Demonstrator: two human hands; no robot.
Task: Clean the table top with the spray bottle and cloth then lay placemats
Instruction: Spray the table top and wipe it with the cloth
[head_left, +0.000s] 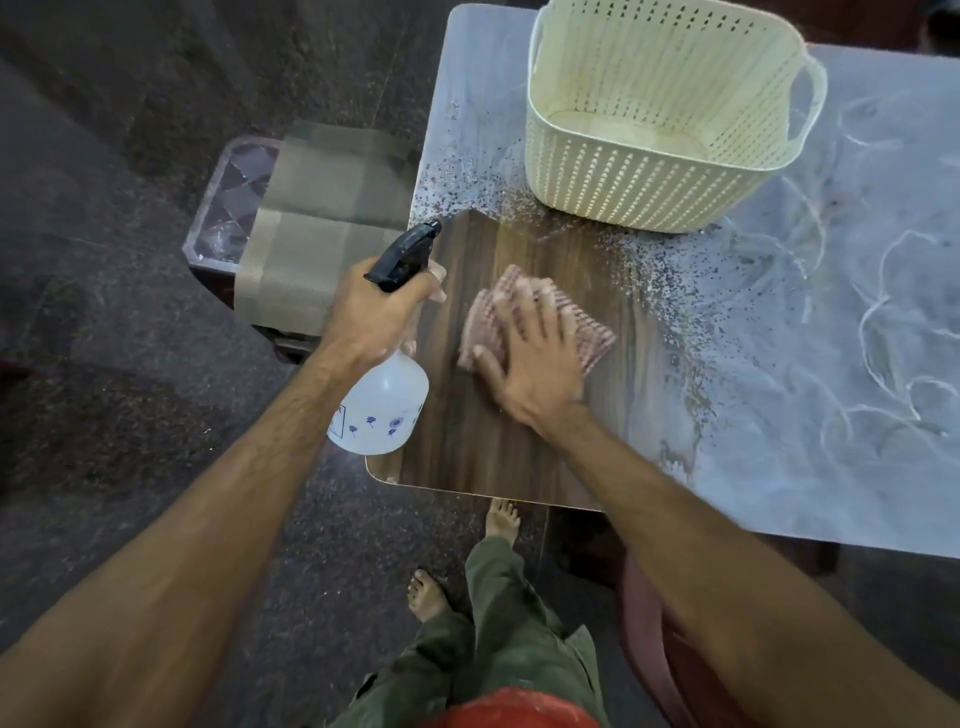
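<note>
The left hand (382, 306), arm outstretched, grips the spray bottle (387, 384) by its neck just beside the right hand (535, 358), whose flat, motion-blurred fingers press the checked cloth (519, 306) onto the table (493, 447), hiding its middle.

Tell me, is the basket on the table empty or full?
Empty: the cream basket shows its bare bottom, nothing inside.
</note>
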